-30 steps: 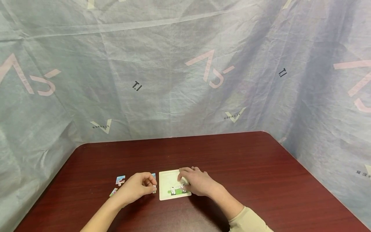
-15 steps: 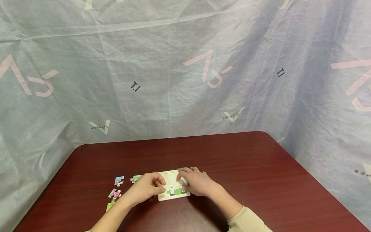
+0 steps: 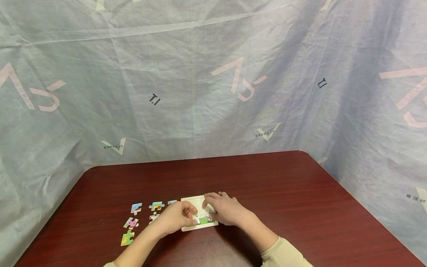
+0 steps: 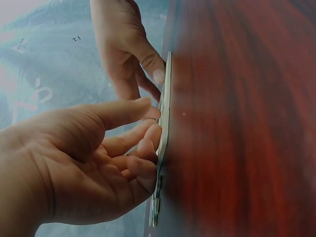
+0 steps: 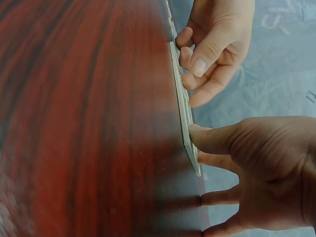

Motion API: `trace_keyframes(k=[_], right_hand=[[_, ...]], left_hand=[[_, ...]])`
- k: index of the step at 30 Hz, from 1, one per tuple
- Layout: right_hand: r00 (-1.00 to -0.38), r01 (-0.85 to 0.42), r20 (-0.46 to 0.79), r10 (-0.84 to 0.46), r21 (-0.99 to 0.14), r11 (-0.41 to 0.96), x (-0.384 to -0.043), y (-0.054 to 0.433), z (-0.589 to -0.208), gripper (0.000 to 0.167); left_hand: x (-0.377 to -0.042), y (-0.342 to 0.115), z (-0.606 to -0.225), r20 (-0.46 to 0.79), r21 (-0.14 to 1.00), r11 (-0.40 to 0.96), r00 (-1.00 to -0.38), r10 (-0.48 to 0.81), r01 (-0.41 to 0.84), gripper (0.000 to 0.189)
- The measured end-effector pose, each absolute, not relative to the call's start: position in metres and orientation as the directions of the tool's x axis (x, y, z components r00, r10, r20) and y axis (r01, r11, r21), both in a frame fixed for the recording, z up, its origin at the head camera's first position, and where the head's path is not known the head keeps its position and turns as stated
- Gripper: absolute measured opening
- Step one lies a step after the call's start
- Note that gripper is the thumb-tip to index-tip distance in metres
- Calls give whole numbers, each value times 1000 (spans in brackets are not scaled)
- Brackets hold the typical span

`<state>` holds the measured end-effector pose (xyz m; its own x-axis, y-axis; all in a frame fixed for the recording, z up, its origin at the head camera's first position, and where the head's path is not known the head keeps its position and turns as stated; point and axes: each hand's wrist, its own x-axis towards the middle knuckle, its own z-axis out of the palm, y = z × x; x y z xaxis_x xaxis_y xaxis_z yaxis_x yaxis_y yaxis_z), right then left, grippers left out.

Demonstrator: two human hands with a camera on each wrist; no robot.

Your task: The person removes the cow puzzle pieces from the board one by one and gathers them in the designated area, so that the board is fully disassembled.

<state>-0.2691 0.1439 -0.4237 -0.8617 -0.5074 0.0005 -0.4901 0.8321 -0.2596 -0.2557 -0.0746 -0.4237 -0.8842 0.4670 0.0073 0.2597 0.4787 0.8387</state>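
Observation:
A flat, pale puzzle tray (image 3: pixel 192 199) lies on the table in the head view, with a white-and-green animal picture in its lower right part. Over its left side is my left hand (image 3: pixel 176 218), thumb and index finger apart and the other fingers bent down toward the tray. No piece shows between them in either wrist view. My right hand (image 3: pixel 228 208) rests on the tray's right side. In the right wrist view, its thumb (image 5: pixel 210 138) touches the tray while the other fingers are spread, the lower ones reaching the table.
Several loose puzzle pieces lie left of the tray, among them a blue one (image 3: pixel 136 208), a pink one (image 3: pixel 131 222), a green one (image 3: pixel 127 238) and a blue-and-yellow one (image 3: pixel 156 206). A grey printed cloth (image 3: pixel 193 81) hangs behind the dark red table (image 3: pixel 267 178).
My left hand has moved right, from beside the tray to over its left part, uncovering more loose pieces. The right hand has stayed on the tray's right side.

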Motion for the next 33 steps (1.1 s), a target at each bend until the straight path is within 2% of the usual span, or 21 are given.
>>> trace_keyframes(k=[15,33], right_hand=[[-858,-497,2,-514,-256,829,-268,144,-422,26],[-858,-498,6,-513,-251,830,-268,144,-422,24]], left_hand=[[-258,-72,-429,-32,839,499,-894,446,219,16],[-258,-68,-427,53,809,511,-903,427,289,14]])
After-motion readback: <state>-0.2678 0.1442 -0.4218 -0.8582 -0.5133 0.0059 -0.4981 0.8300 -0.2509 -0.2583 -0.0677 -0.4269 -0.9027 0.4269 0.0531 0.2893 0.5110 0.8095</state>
